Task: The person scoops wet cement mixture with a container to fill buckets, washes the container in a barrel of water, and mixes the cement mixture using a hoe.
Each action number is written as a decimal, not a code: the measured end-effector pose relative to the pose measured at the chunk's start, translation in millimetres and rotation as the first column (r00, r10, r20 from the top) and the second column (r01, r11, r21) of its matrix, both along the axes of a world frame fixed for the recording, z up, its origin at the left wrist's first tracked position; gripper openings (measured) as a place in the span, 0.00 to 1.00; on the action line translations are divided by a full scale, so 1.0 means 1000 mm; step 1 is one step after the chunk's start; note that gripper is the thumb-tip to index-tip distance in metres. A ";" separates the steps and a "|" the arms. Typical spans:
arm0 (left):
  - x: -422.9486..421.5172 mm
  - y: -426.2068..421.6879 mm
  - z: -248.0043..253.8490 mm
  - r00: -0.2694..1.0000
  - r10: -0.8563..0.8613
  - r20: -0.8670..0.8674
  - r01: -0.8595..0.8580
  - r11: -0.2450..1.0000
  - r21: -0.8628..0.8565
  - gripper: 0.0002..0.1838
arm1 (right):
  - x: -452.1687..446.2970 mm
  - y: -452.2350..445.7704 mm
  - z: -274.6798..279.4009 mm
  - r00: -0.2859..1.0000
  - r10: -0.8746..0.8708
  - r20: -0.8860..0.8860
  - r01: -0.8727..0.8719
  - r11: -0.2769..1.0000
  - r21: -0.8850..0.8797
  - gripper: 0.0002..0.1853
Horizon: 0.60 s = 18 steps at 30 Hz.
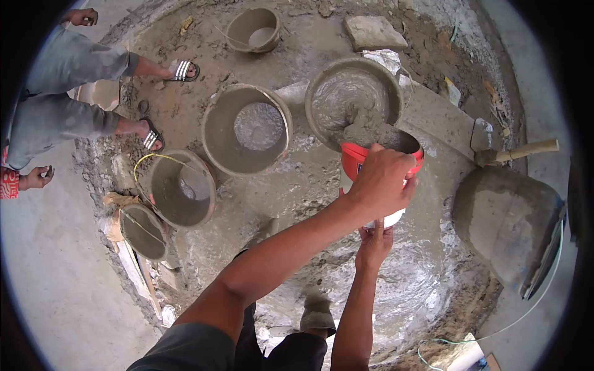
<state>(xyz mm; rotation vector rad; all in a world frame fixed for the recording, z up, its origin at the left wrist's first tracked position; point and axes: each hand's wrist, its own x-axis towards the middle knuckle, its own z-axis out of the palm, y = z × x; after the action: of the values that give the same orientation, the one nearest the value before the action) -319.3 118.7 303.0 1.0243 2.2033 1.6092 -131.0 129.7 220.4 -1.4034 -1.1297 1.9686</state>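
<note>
A red and white bucket (351, 154) is tilted forward over a round mortar-coated tub (314, 105). Wet grey mortar (370, 127) slides from its mouth into the tub, where more wet mix lies. My left hand (385, 176) is closed on the bucket's near rim. Lower down, my right hand (375, 244) grips the bucket around its bottom, its fingers partly hidden beneath. Left of the tub stands a large upright bucket (213, 136) with greyish mix or liquid at its bottom.
Smaller buckets (162, 191) (139, 238) stand at left, another bucket (238, 25) at the back. A person in sandals (80, 117) stands at left. At right are a wooden-handled tool (526, 150) and an overturned-looking dark container (507, 216). Wet mortar covers the floor (408, 290).
</note>
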 end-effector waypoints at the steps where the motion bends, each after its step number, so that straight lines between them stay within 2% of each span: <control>1: 0.009 -0.003 0.011 0.999 -0.023 -0.042 0.023 1.000 -0.008 0.06 | 0.012 -0.007 -0.017 0.986 -0.063 -0.152 0.049 0.994 -0.096 0.17; 3: 0.014 -0.015 0.034 0.996 -0.038 -0.086 0.036 0.999 -0.025 0.06 | 0.013 -0.025 -0.024 0.974 -0.107 -0.198 0.082 0.988 -0.131 0.15; 5: 0.007 -0.040 0.060 0.996 -0.026 -0.090 0.021 0.998 -0.052 0.07 | -0.001 -0.041 -0.004 0.994 -0.065 -0.091 0.064 0.998 -0.010 0.14; 8: -0.009 -0.089 0.092 1.000 0.024 -0.017 -0.027 0.974 -0.224 0.09 | -0.028 -0.056 0.039 0.999 0.019 0.028 -0.025 0.979 0.204 0.12; 12: -0.031 -0.154 0.087 0.949 0.260 0.179 -0.243 0.964 -0.109 0.09 | -0.049 -0.066 0.070 0.964 0.245 0.104 -0.265 0.913 0.311 0.11; 13: -0.035 -0.163 0.070 0.823 0.357 0.442 -0.393 0.920 -0.012 0.08 | -0.057 -0.065 0.076 0.944 0.305 0.130 -0.331 0.883 0.333 0.14; 14: -0.048 -0.180 0.052 0.711 0.446 0.543 -0.483 0.872 -0.083 0.09 | -0.082 -0.065 0.084 0.843 0.458 0.284 -0.538 0.730 0.421 0.14; 15: -0.065 -0.192 0.030 0.605 0.504 0.616 -0.579 0.810 -0.094 0.10 | -0.113 -0.069 0.093 0.757 0.508 0.412 -0.640 0.705 0.306 0.16; 16: -0.085 -0.205 -0.006 0.558 0.524 0.643 -0.652 0.756 -0.050 0.14 | -0.149 -0.073 0.106 0.637 0.566 0.523 -0.731 0.659 0.177 0.17; 17: -0.104 -0.226 -0.043 0.482 0.487 0.728 -0.697 0.717 -0.018 0.15 | -0.168 -0.078 0.097 0.599 0.584 0.548 -0.793 0.526 0.307 0.18; 18: -0.119 -0.245 -0.075 0.412 0.425 0.806 -0.732 0.681 0.015 0.17 | -0.187 -0.086 0.073 0.605 0.580 0.546 -0.796 0.454 0.400 0.18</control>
<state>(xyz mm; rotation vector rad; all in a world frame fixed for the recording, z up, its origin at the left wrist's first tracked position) -438.0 -126.3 227.6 -0.5294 1.7010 2.2298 -318.1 43.2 293.0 -0.9542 -2.5978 1.5033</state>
